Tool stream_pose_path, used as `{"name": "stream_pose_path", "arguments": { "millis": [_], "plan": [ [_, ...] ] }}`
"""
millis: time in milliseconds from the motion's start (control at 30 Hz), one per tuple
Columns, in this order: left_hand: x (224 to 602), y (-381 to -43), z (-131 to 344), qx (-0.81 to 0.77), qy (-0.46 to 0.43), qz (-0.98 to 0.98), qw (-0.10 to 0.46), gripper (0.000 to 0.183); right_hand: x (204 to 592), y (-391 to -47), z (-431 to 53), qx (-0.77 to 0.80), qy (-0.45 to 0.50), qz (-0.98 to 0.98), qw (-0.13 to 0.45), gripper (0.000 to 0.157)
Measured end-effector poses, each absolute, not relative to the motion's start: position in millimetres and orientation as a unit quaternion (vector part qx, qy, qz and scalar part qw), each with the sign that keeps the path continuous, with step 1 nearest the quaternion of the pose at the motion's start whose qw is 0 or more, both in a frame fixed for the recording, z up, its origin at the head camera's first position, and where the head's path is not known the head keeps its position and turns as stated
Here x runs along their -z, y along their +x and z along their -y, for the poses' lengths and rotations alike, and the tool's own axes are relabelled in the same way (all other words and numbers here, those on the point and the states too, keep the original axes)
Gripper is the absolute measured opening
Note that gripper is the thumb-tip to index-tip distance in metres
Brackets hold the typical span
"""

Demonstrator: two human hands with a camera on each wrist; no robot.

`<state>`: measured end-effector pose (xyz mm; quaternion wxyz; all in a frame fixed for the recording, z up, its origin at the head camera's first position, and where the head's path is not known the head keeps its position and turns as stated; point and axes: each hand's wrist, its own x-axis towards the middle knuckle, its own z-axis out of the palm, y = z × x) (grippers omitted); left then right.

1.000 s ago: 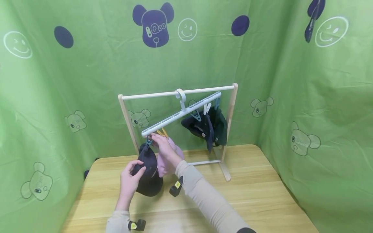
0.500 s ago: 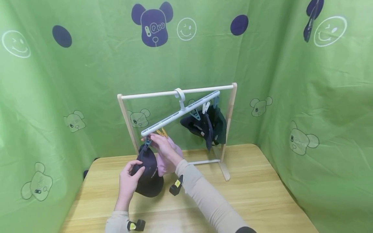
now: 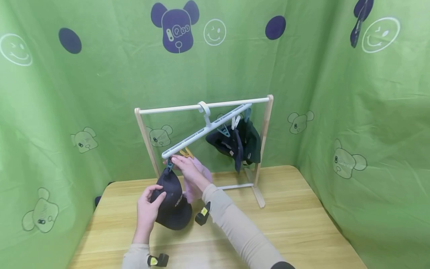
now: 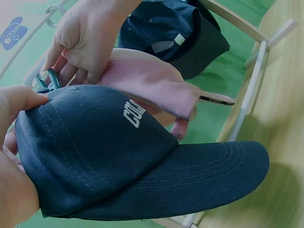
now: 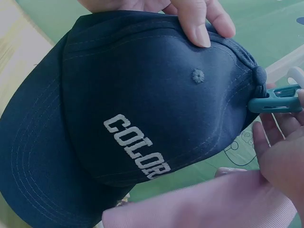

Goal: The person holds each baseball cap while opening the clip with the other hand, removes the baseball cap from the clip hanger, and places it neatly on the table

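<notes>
A navy baseball cap [image 3: 171,198] with white lettering hangs by its crown from a teal clothespin [image 5: 273,102] at the low left end of a pale blue hanger [image 3: 188,140]. My left hand [image 3: 146,209] pinches the cap's back edge between thumb and fingers. Up at the crown, my right hand [image 3: 191,170] grips the clothespin; the cap button sits right at its tip in the right wrist view. Just behind hangs a pink cap [image 4: 147,80] on a yellow clothespin [image 3: 187,152], partly covered by my right hand and wrist.
The tilted hanger hooks over the white bar [image 3: 174,109] of a wooden rack standing on the table [image 3: 302,231]. On its higher right side hang another navy cap [image 3: 218,142] and a dark green cap [image 3: 253,144], held by teal and white clothespins. Green printed curtains [image 3: 235,71] enclose the table.
The navy cap has turned, its brim swinging right and its lettering coming into view. The hanger has shifted slightly left along the bar. Both hands keep nearly the same places.
</notes>
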<state>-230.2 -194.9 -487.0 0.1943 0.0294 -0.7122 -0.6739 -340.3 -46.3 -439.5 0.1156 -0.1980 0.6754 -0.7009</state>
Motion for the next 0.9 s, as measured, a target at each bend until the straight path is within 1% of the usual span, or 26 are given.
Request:
{"name": "stream_pose_path", "arguments": {
  "millis": [167, 333, 433, 700, 900],
  "plan": [
    [486.7, -230.2, 195.1, 0.676, 0.034, 0.710, 0.195, 0.022, 440.7, -339.7, 48.2, 0.678, -0.194, -0.702, 0.095, 0.038],
    [487.8, -231.3, 197.0, 0.682, 0.031, 0.704, 0.198, 0.022, 442.1, -340.2, 50.5, 0.670, -0.211, -0.708, 0.076, 0.039],
    [488.5, -231.9, 198.4, 0.685, 0.034, 0.700, 0.199, 0.023, 442.2, -340.6, 52.3, 0.683, -0.221, -0.692, 0.079, 0.039],
    [487.9, -231.2, 200.6, 0.698, 0.041, 0.686, 0.201, 0.024, 446.6, -343.8, 56.2, 0.750, -0.226, -0.608, 0.126, 0.042],
    [488.5, -233.8, 200.9, 0.696, 0.036, 0.687, 0.205, 0.023, 445.5, -345.7, 55.4, 0.753, -0.238, -0.601, 0.121, 0.040]
  ]
}}
